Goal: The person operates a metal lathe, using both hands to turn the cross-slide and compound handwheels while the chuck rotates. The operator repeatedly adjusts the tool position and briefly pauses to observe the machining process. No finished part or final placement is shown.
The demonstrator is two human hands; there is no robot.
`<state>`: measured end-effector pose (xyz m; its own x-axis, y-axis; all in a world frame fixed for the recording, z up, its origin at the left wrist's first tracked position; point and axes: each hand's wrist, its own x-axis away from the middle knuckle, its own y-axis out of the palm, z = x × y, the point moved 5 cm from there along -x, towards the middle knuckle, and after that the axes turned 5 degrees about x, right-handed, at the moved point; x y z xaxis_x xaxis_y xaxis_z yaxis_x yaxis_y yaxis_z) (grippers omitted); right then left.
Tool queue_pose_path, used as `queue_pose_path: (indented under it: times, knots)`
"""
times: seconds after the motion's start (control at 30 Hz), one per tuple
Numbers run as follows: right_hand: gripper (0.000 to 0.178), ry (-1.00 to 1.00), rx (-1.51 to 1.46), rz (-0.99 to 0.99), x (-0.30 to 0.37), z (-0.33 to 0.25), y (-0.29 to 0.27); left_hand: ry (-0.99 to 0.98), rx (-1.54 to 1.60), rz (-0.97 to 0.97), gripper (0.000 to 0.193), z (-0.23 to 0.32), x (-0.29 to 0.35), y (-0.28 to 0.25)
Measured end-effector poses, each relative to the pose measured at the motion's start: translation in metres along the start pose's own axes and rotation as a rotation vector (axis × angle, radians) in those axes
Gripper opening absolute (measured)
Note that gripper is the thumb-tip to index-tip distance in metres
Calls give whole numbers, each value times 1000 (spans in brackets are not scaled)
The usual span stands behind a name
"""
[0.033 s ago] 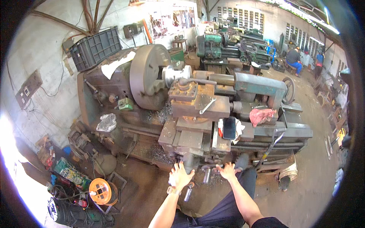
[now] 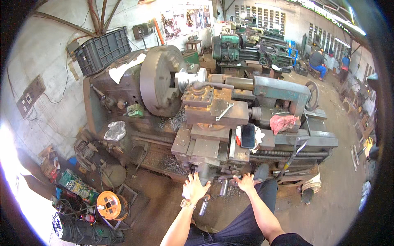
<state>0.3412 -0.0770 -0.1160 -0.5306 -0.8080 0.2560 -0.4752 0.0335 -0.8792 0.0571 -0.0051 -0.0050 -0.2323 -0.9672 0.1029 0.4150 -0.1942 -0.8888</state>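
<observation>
Metal formed the left crank (image 2: 203,208) and right crank (image 2: 224,187), located at the front of the carriage (image 2: 205,148); both looked heavy, rigid and possibly oil-slick, best held by their bright ends. The left hand (image 2: 195,190) lay over the left crank, fingers spread; the right hand (image 2: 247,183) reached beside the right crank, fingers parted, contact uncertain. Lettering marked a sack (image 2: 74,182); no crank marking was legible.
</observation>
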Motion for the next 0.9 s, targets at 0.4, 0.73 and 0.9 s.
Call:
queue_pose_path:
  times: [0.4,0.73,0.9]
  knots:
    - [109,32,305,-278,-29,-23,-3,-18,-10,-44,84,3,4,-2]
    - [102,-129,269,-670,-61,-26,19,-13,11,10,94,3,1,-4]
    - [97,-130,202,-762,-67,-25,26,-39,-9,-31,91,5,0,-5]
